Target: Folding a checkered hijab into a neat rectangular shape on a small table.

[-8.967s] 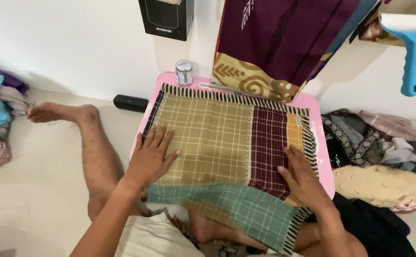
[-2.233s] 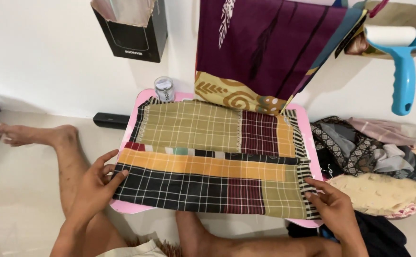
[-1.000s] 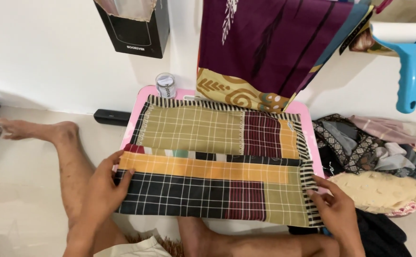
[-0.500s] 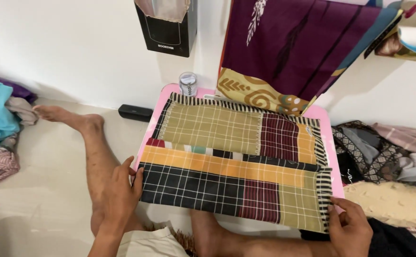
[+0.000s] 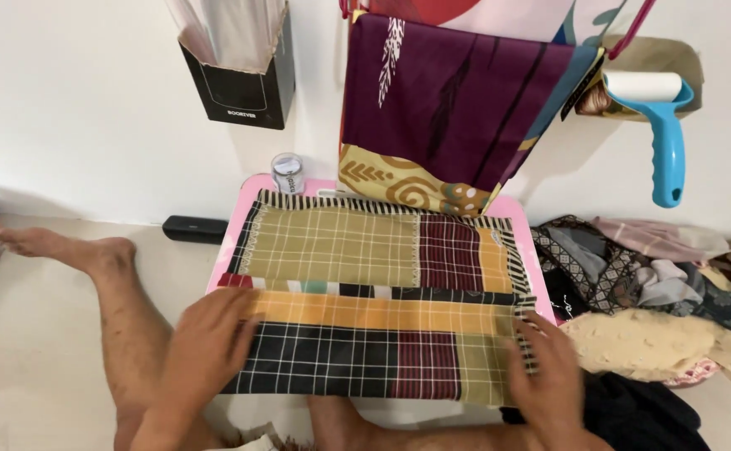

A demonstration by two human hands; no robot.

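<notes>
Checked cloth in olive, maroon, orange and black lies folded across a pink board in front of us, its near flap turned over so that an orange band and a black grid panel face up. We see the left hand lying flat on the near left corner of that flap, fingers spread and pointing toward the far right, palm pressed to the fabric. On the near right, the right hand rests on the fringed edge of the cloth, fingers loosely spread and a little blurred, so we cannot tell whether it pinches the edge or only presses on it. At the far left corner of the board stands a small silver can, just beside the wall. Above the far edge hangs a maroon cloth with a yellow patterned border, and to its right a blue lint roller hangs on the wall. A black box is fixed to the wall at far left. To the right of the board a heap of mixed clothes lies on the floor, and a bare leg stretches out to the left.
</notes>
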